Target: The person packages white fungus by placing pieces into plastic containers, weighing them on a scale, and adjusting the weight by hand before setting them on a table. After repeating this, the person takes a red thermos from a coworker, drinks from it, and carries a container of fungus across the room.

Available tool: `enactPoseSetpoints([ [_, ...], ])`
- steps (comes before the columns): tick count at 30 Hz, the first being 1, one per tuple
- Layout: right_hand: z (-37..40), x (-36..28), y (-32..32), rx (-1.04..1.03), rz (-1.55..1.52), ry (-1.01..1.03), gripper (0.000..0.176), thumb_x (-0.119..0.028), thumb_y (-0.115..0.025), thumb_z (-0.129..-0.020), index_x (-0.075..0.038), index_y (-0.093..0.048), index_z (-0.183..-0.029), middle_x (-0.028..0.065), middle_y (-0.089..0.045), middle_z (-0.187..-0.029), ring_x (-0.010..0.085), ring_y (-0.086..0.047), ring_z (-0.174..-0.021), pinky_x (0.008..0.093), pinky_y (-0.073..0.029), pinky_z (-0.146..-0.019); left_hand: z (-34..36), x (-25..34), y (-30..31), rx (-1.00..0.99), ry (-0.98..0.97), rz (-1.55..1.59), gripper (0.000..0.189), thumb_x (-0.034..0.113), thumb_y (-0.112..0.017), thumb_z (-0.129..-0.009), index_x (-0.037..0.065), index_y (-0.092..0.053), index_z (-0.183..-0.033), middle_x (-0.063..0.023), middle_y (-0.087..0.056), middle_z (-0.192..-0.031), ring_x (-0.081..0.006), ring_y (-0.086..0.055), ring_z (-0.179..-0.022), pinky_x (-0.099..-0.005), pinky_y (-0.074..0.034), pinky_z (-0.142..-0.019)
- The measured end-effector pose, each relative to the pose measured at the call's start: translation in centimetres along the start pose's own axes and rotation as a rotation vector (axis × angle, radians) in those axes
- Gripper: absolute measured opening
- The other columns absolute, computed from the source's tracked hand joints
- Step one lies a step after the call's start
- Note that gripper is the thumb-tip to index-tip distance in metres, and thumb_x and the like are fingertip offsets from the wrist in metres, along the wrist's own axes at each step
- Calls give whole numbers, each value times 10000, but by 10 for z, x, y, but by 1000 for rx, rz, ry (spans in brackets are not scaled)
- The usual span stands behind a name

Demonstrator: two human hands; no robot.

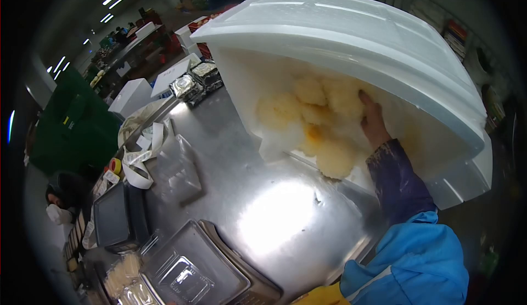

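My right hand point(373, 119) reaches into a large white plastic tub point(335, 28) tipped on its side on the metal table point(219, 140). Inside the tub lie several pale, fluffy, yellowish-white clumps point(315, 121). My fingertips are at the rightmost upper clump; some fingers are closed or hidden, and whether they grip it cannot be made out. A dark purple sleeve and a blue oversleeve cover that arm. My left hand does not show clearly anywhere.
Clear-lidded trays point(192, 266) and a black container point(112, 214) stand at the lower left. Labels point(137, 176), a clear bag point(178, 170) and foil packs point(189, 87) lie along the left edge. Another person point(60, 206) is at far left.
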State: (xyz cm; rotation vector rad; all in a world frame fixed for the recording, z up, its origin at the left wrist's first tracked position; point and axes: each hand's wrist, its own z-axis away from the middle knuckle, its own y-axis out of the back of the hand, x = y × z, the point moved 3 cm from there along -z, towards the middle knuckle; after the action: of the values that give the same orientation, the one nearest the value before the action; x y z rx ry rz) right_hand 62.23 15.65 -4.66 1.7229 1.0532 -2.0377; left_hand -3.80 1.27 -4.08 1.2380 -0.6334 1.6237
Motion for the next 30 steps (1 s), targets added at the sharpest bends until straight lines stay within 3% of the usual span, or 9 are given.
enactPoseSetpoints([
  [2,48,4,-40,-186,-336,-216,411,-280,-539,-853,-44,-467,-1182,69,-543,-1143,181,-543,-1033,335,-456,-868,-2,-7,-4,-13,35,20,173,62,-550,-817,84,-444,-952,19,-409,-668,-76,-401,-564,-242,-371,-543],
  [6,138,14,-97,-442,-227,-425,434,-230,-492,-871,-15,-382,-1232,110,-485,-1198,225,-509,-1079,357,-447,-897,-1,-27,4,-7,130,110,368,83,-561,-822,66,-401,-1153,-9,-472,-773,-99,-458,-603,-253,-442,-597],
  [7,160,21,-115,-572,-206,-540,448,-222,-488,-866,-28,-367,-1251,112,-478,-1214,230,-504,-1088,365,-443,-902,-7,-38,6,4,46,121,157,25,-524,-789,128,-473,-897,37,-389,-648,-44,-391,-520,-190,-338,-420],
  [9,206,33,-151,-738,-123,-628,467,-198,-496,-845,-15,-356,-1251,113,-477,-1201,211,-517,-1060,351,-452,-888,-2,-38,6,-125,71,166,186,-1,-548,-775,93,-466,-914,41,-395,-691,-52,-458,-571,-227,-515,-509],
  [13,306,50,-220,-1074,132,-555,449,-138,-547,-807,14,-380,-1194,134,-518,-1101,189,-546,-978,311,-474,-810,5,-39,5,-177,98,219,188,29,-559,-812,54,-479,-980,27,-432,-714,-75,-520,-625,-234,-537,-564],
  [17,374,76,-260,-1341,501,-158,489,-211,-597,-787,1,-387,-1175,172,-556,-1036,245,-584,-912,362,-477,-762,6,-39,9,-225,100,246,190,46,-546,-836,16,-462,-1003,-11,-488,-741,-97,-546,-649,-236,-539,-594],
  [20,399,77,-272,-1356,1089,627,462,-285,-630,-750,-67,-465,-1122,140,-602,-944,261,-602,-759,334,-478,-677,7,-40,9,-263,91,228,202,51,-536,-846,-2,-453,-1023,-25,-503,-748,-103,-553,-656,-229,-535,-610],
  [23,385,71,-272,-1204,1007,752,351,-266,-626,-754,-79,-534,-1037,79,-619,-940,234,-603,-709,343,-471,-629,7,-36,20,-288,82,177,230,50,-525,-852,-16,-444,-1057,-31,-508,-755,-101,-560,-674,-215,-525,-638],
  [30,346,57,-263,-1195,911,459,253,-223,-601,-767,-36,-575,-934,88,-628,-867,203,-599,-676,309,-459,-620,2,-21,62,-174,-138,108,250,52,-526,-845,-9,-444,-1074,-48,-529,-758,-103,-561,-677,-207,-478,-632],
])
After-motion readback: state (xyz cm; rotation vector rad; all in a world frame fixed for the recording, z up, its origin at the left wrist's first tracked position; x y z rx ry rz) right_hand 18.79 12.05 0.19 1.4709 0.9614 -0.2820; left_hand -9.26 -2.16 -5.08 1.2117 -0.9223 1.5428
